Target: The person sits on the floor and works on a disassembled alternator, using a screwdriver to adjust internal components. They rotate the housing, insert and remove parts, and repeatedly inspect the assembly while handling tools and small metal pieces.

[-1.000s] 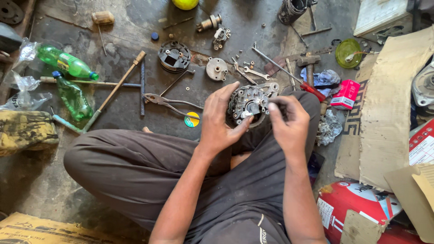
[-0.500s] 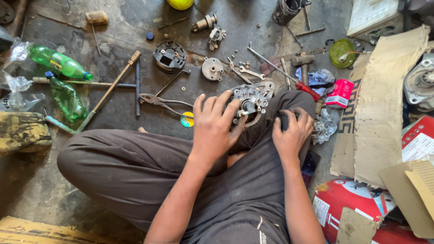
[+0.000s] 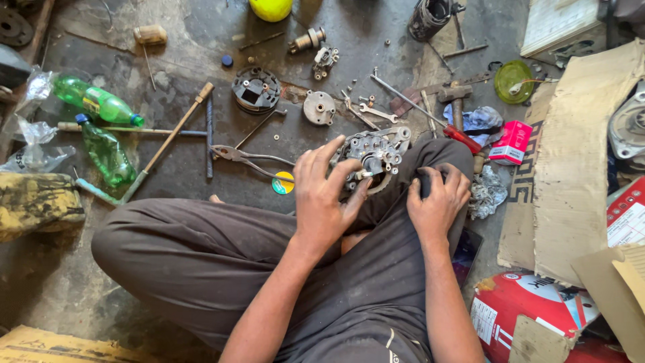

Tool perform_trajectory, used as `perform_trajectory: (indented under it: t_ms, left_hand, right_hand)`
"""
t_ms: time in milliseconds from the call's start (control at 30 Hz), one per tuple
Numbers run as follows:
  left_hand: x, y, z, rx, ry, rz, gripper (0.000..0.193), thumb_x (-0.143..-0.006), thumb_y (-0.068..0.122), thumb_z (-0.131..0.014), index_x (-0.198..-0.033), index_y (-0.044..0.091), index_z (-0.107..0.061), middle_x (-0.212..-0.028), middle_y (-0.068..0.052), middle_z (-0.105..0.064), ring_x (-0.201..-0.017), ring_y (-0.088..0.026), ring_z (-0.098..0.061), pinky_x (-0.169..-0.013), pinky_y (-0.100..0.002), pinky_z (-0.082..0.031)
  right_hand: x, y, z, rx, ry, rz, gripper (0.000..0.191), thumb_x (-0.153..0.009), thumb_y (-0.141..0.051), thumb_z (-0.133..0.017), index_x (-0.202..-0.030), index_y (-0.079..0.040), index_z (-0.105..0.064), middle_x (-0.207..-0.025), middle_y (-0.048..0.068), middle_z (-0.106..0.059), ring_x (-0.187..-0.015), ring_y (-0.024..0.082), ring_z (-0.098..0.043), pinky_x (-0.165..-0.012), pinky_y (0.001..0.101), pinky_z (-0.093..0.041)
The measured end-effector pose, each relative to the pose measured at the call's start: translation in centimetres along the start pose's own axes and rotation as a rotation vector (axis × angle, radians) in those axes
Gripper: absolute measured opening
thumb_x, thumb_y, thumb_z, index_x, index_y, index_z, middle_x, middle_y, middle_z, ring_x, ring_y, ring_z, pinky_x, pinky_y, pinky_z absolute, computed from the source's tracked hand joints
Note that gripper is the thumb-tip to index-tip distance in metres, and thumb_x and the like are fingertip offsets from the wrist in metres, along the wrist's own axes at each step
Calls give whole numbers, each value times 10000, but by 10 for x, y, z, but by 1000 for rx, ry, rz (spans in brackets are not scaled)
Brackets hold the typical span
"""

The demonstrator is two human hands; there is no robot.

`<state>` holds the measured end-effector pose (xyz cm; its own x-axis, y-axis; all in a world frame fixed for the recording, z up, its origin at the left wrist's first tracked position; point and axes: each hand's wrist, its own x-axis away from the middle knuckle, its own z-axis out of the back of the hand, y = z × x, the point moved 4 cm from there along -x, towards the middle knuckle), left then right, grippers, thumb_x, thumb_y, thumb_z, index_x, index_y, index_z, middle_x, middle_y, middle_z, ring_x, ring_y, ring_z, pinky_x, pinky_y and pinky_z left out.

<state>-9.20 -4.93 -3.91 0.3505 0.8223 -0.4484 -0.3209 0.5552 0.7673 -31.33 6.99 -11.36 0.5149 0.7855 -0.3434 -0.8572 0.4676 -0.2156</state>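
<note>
Left hand (image 3: 324,202) lies with its fingers spread wide, draped over the near edge of a grey metal alternator housing (image 3: 375,156) that rests on the person's crossed legs; the fingertips touch its rim and the thumb reaches toward its round centre opening. Whether the hand truly grips the part or only steadies it cannot be told. Right hand (image 3: 438,202) sits just beside the housing on the dark trouser leg (image 3: 376,269), its fingers curled and pressed into the cloth, holding nothing that shows.

Just beyond the housing on the stained concrete floor (image 3: 175,60) lie a red-handled screwdriver (image 3: 430,114), a small spanner (image 3: 376,113) and a round metal disc (image 3: 319,107). Pliers (image 3: 245,158) lie left of the left hand, next to a small yellow and green lid (image 3: 283,182). Farther left are a dark round stator part (image 3: 256,89), a long wooden-handled tool (image 3: 168,141) and two green plastic bottles (image 3: 101,128). To the right of the right hand lie crumpled foil (image 3: 487,191), a small red box (image 3: 510,142) and a sheet of cardboard (image 3: 578,168).
</note>
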Motion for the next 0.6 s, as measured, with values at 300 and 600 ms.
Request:
perform_trajectory:
  t_ms: [300, 600]
  left_hand:
    - [0, 1, -2, 94, 0, 21, 239, -849, 182, -806, -1063, 133, -712, -1422, -125, -584, -1325, -352, -528, -1169, -507, -367]
    - [-3, -4, -2, 200, -13, 45, 204, -824, 166, -805, -1009, 134, -725, -1397, -107, -612, -1294, -331, -562, -1131, -472, -395]
  right_hand:
    - [0, -1, 0, -2, -12, 1, 227, -850, -177, -765, -1069, -127, -734, -1254, 95, -576, -1271, 334, -472, -1099, 495, -340]
    - [0, 0, -1, -3, -14, -5, 219, -848, -181, -766, -1060, -133, -736, -1253, 94, -575, -1269, 332, -473, -1092, 491, -341]
